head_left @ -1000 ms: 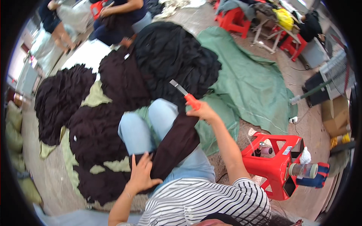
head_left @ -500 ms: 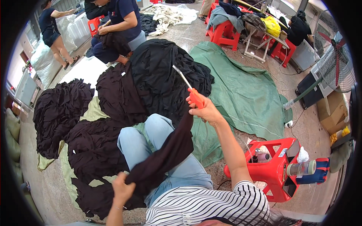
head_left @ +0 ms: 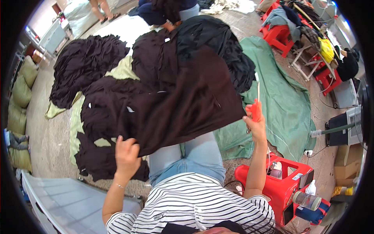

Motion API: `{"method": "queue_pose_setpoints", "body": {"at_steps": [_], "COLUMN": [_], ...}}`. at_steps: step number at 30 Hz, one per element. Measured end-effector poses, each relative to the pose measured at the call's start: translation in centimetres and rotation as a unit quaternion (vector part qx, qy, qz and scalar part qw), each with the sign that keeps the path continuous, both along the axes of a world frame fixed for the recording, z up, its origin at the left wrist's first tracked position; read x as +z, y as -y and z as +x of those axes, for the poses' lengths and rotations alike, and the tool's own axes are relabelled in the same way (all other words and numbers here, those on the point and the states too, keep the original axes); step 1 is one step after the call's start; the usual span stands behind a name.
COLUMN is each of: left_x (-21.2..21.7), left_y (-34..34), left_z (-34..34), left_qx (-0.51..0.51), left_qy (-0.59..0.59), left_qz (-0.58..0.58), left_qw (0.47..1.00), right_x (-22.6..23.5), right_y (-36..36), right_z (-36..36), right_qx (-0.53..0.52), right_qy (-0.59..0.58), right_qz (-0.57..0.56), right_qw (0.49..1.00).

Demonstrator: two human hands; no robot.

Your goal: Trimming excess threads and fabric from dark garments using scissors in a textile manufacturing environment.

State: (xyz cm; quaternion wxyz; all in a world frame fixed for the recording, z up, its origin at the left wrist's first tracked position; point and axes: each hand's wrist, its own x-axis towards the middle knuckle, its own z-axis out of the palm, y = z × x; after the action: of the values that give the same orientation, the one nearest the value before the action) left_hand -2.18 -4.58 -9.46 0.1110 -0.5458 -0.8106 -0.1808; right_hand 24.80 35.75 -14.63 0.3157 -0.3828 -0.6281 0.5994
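Note:
A dark brown piece of cloth (head_left: 194, 105), perhaps a garment, spreads between my two hands above my knees. My left hand (head_left: 127, 154) is closed on its near left edge. At the cloth's right corner, my right hand (head_left: 256, 125) pinches the fabric and also grips a tool with a red-orange handle (head_left: 255, 111). Its long thin metal tip points up and away; it looks like an air blow gun. Beyond and beside the held cloth lie heaps of similar dark brown cloth (head_left: 87, 70). A black cloth heap (head_left: 206, 33) stands behind, partly hidden by the raised cloth.
A green tarp (head_left: 278, 97) covers the floor on the right. Close to my right arm stands a red stool (head_left: 243, 179) with a clear bottle (head_left: 306, 200). A grey panel (head_left: 74, 199) lies at lower left. Another person (head_left: 156, 13) sits behind the heaps; sacks (head_left: 23, 97) line the left.
The cloth has gone from hanging bunched across my lap to spread wide. My right hand has moved right with the tool. The view has shifted, with the heaps now farther right.

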Motion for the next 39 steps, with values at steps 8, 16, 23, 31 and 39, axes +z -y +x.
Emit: {"method": "queue_pose_setpoints", "body": {"at_steps": [8,16,23,31,39], "left_x": [-4.6,-2.6,-5.5,-4.2,-3.8], "left_y": [0.4,-13.1,-13.8,-18.5,-20.9], "left_z": [1.5,4.2,4.4,3.6,3.9], "left_qx": [0.054,-0.059,-0.208,-0.151,-0.124], "left_qy": [0.209,0.122,0.179,0.332,0.339], "left_qz": [0.065,0.069,0.027,0.204,-0.101], "left_qw": [0.974,0.988,0.961,0.909,0.927], "right_x": [-5.9,-2.3,-0.8,1.9,4.8], "right_y": [7.6,9.5,11.4,12.5,13.9], "right_z": [4.4,2.9,2.1,1.8,3.7], "right_qx": [-0.011,-0.028,-0.012,0.026,0.047], "right_qy": [0.305,0.315,0.306,0.25,0.322], "right_qz": [0.031,0.205,0.146,0.192,0.104], "right_qw": [0.952,0.926,0.941,0.949,0.94]}}
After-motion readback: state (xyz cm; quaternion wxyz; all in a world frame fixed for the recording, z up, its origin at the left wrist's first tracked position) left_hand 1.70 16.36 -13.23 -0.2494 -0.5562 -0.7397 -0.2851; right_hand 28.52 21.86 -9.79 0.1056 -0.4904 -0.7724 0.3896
